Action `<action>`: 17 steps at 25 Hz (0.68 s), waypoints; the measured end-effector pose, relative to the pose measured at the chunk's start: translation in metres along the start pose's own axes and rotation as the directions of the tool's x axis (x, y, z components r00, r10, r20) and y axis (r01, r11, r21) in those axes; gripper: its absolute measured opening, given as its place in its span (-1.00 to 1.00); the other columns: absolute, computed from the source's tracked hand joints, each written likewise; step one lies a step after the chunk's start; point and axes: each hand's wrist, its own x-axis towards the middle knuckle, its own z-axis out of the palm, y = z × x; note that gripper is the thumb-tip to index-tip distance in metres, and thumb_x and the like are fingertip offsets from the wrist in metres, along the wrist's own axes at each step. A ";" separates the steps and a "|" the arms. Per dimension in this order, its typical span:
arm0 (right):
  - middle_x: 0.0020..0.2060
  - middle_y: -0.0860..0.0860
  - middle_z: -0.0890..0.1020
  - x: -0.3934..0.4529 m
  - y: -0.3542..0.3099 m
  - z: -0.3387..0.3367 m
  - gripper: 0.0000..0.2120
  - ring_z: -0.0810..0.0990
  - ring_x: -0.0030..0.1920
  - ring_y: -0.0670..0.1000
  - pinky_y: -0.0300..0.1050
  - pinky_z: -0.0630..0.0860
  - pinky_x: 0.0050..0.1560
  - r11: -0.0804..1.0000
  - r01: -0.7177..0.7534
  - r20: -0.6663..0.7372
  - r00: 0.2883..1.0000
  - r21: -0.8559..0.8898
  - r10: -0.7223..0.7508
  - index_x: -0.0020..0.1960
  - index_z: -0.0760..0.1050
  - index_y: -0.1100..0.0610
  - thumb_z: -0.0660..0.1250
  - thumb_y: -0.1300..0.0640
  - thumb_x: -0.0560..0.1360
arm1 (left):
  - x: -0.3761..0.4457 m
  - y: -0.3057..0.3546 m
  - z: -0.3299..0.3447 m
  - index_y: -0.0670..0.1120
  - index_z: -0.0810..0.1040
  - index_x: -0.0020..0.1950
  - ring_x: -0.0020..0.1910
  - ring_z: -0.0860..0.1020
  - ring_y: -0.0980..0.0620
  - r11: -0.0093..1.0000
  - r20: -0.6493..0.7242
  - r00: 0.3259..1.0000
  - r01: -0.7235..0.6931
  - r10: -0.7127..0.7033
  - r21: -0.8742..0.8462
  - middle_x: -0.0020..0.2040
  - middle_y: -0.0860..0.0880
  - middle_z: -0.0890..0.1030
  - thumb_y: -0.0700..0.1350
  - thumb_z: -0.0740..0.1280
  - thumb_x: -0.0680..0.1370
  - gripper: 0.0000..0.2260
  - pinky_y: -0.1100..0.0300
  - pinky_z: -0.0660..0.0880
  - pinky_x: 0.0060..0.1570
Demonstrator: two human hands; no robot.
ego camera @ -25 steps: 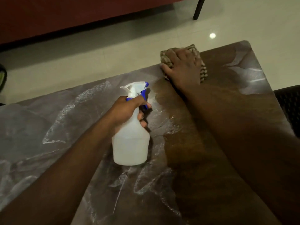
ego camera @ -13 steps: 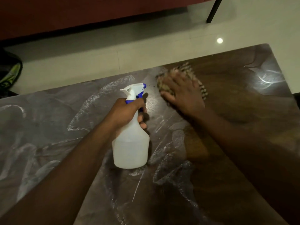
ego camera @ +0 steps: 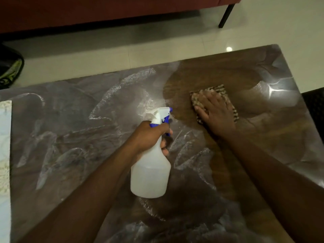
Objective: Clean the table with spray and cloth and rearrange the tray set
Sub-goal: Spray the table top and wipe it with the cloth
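Note:
My left hand [ego camera: 149, 135] grips the neck of a white spray bottle [ego camera: 151, 174] with a blue trigger, held upright over the middle of the dark wooden table [ego camera: 70, 137]. The nozzle points toward the far right. My right hand [ego camera: 214, 113] lies flat with spread fingers on a brown patterned cloth [ego camera: 220, 90], pressing it onto the table's far right part. Much of the table's left and middle carries whitish streaks; the wood around the cloth looks darker and bare. No tray is in view.
A pale patterned sheet [ego camera: 5, 155] lies at the table's left edge. Beyond the far edge is a light tiled floor [ego camera: 122, 50], a red sofa [ego camera: 105, 11] with a black leg [ego camera: 226, 14], and a bag [ego camera: 10, 69] at left. A dark chair [ego camera: 315, 109] stands at right.
My right hand has slid the cloth from the table's far edge nearer to me and to the right. The left hand and bottle have stayed about where they were.

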 end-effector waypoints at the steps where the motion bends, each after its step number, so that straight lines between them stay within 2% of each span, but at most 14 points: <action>1: 0.46 -0.03 0.30 0.013 -0.007 -0.001 -0.51 0.17 0.47 0.04 0.19 0.08 0.40 0.986 -0.166 0.000 0.986 0.035 0.166 0.44 0.29 -0.07 0.03 -0.20 0.56 | -0.001 0.002 0.007 -0.25 0.59 -0.11 -0.54 0.51 -0.10 1.000 0.003 1.000 -0.017 0.017 0.008 -0.51 -0.12 0.47 -0.18 0.31 0.54 -0.85 0.13 0.53 -0.40; 2: 0.46 -0.01 0.28 0.016 -0.025 0.001 -0.51 0.16 0.48 0.05 0.20 0.06 0.41 0.966 -0.252 0.000 0.968 0.052 0.252 0.45 0.27 -0.06 0.05 -0.19 0.57 | -0.001 0.002 0.013 -0.25 0.55 -0.17 -0.54 0.49 -0.09 0.999 -0.003 0.999 -0.039 0.039 0.009 -0.51 -0.13 0.46 -0.21 0.30 0.53 -0.87 0.16 0.52 -0.45; 3: 0.47 0.00 0.28 0.007 -0.041 0.005 -0.51 0.16 0.48 0.06 0.21 0.06 0.41 0.978 -0.203 0.019 0.979 0.051 0.202 0.45 0.27 -0.04 0.04 -0.18 0.57 | 0.000 0.002 0.019 -0.24 0.51 -0.21 -0.54 0.48 -0.09 0.998 -0.015 0.998 -0.062 0.062 -0.002 -0.50 -0.14 0.45 -0.23 0.29 0.52 -0.87 0.19 0.50 -0.49; 6: 0.44 0.01 0.34 -0.069 -0.029 0.014 -0.47 0.22 0.47 0.06 0.25 0.17 0.38 0.984 0.177 0.062 0.982 -0.010 -0.176 0.43 0.32 -0.02 -0.13 -0.21 0.60 | -0.001 -0.006 0.024 -0.28 0.57 -0.17 -0.54 0.49 -0.10 0.999 0.014 0.999 -0.045 0.046 -0.023 -0.48 -0.15 0.45 -0.22 0.30 0.51 -0.86 0.19 0.51 -0.49; 7: 0.44 0.00 0.34 -0.082 -0.008 0.007 -0.44 0.23 0.46 0.06 0.24 0.18 0.38 0.982 0.183 0.056 0.982 -0.052 -0.180 0.42 0.33 -0.02 -0.18 -0.22 0.61 | -0.005 -0.011 0.022 -0.32 0.60 -0.09 -0.54 0.50 -0.10 0.999 0.037 0.999 -0.024 0.025 -0.024 -0.48 -0.14 0.46 -0.19 0.32 0.51 -0.82 0.18 0.51 -0.46; 8: 0.44 0.00 0.33 -0.081 0.008 0.000 -0.42 0.22 0.47 0.05 0.22 0.15 0.40 0.994 0.087 0.030 0.996 -0.059 -0.085 0.42 0.33 -0.02 -0.20 -0.24 0.60 | -0.009 -0.020 0.018 -0.33 0.61 -0.01 -0.53 0.51 -0.11 1.000 0.048 0.999 -0.004 0.005 -0.021 -0.49 -0.13 0.46 -0.17 0.33 0.51 -0.78 0.16 0.52 -0.42; 9: 0.46 -0.01 0.31 -0.072 0.013 -0.004 -0.43 0.19 0.47 0.04 0.20 0.09 0.41 0.996 -0.087 0.006 0.996 -0.025 0.087 0.44 0.30 -0.03 -0.17 -0.24 0.59 | -0.014 -0.026 0.015 -0.32 0.62 0.03 -0.53 0.51 -0.11 1.000 0.041 0.999 0.004 -0.003 -0.013 -0.49 -0.13 0.47 -0.16 0.34 0.51 -0.76 0.14 0.53 -0.39; 10: 0.46 -0.02 0.29 -0.063 0.003 -0.003 -0.45 0.16 0.48 0.04 0.19 0.05 0.41 0.968 -0.248 -0.008 0.969 0.032 0.249 0.45 0.27 -0.04 -0.13 -0.23 0.57 | -0.018 -0.034 0.011 -0.30 0.62 0.02 -0.52 0.52 -0.11 1.000 0.017 1.000 0.004 -0.004 -0.003 -0.48 -0.13 0.47 -0.16 0.34 0.51 -0.78 0.12 0.53 -0.37; 11: 0.46 -0.01 0.29 -0.063 -0.017 -0.001 -0.46 0.16 0.48 0.05 0.20 0.06 0.40 0.947 -0.315 -0.010 0.949 0.067 0.317 0.45 0.26 -0.04 -0.09 -0.22 0.56 | -0.022 -0.042 0.009 -0.27 0.62 -0.02 -0.52 0.53 -0.11 1.000 -0.011 1.000 0.003 -0.003 0.008 -0.48 -0.13 0.47 -0.17 0.34 0.50 -0.81 0.11 0.54 -0.35; 12: 0.45 0.00 0.31 -0.075 -0.037 0.003 -0.48 0.19 0.47 0.06 0.21 0.11 0.40 0.957 -0.280 0.000 0.960 0.074 0.281 0.44 0.28 -0.03 -0.06 -0.20 0.56 | -0.027 -0.049 0.008 -0.26 0.60 -0.10 -0.51 0.53 -0.11 1.000 -0.039 0.999 -0.001 0.002 0.015 -0.48 -0.13 0.48 -0.18 0.33 0.49 -0.86 0.08 0.54 -0.33; 14: 0.40 0.00 0.40 -0.134 -0.050 0.017 -0.54 0.27 0.43 0.05 0.22 0.26 0.34 0.999 0.047 -0.046 0.998 0.009 -0.046 0.39 0.34 -0.05 -0.03 -0.17 0.58 | -0.039 -0.066 0.011 -0.23 0.51 -0.23 -0.51 0.52 -0.12 1.000 -0.082 0.997 -0.007 0.009 0.026 -0.49 -0.14 0.47 -0.21 0.31 0.49 -0.87 0.02 0.53 -0.28; 15: 0.39 -0.02 0.42 -0.167 -0.035 0.015 -0.56 0.28 0.43 0.03 0.20 0.28 0.32 0.982 0.183 -0.021 0.983 -0.044 -0.184 0.37 0.36 -0.06 -0.04 -0.17 0.60 | -0.044 -0.074 0.014 -0.23 0.51 -0.26 -0.53 0.51 -0.11 1.000 -0.088 0.996 -0.004 0.006 0.026 -0.50 -0.14 0.47 -0.21 0.31 0.49 -0.86 0.01 0.52 -0.27; 16: 0.39 -0.04 0.42 -0.185 -0.018 0.010 -0.56 0.28 0.43 0.02 0.18 0.28 0.32 0.976 0.204 -0.023 0.978 -0.081 -0.207 0.36 0.38 -0.07 -0.06 -0.17 0.61 | -0.049 -0.082 0.018 -0.24 0.54 -0.25 -0.54 0.51 -0.11 1.000 -0.084 0.996 0.006 -0.004 0.027 -0.51 -0.12 0.47 -0.20 0.32 0.50 -0.84 0.00 0.53 -0.26; 17: 0.39 -0.04 0.41 -0.188 -0.009 0.006 -0.57 0.27 0.43 0.02 0.18 0.26 0.33 0.990 0.109 -0.047 0.992 -0.086 -0.113 0.36 0.38 -0.06 -0.05 -0.16 0.61 | -0.054 -0.088 0.023 -0.25 0.59 -0.19 -0.54 0.51 -0.09 0.999 -0.068 0.998 0.017 -0.014 0.035 -0.52 -0.11 0.48 -0.17 0.34 0.50 -0.85 0.00 0.53 -0.25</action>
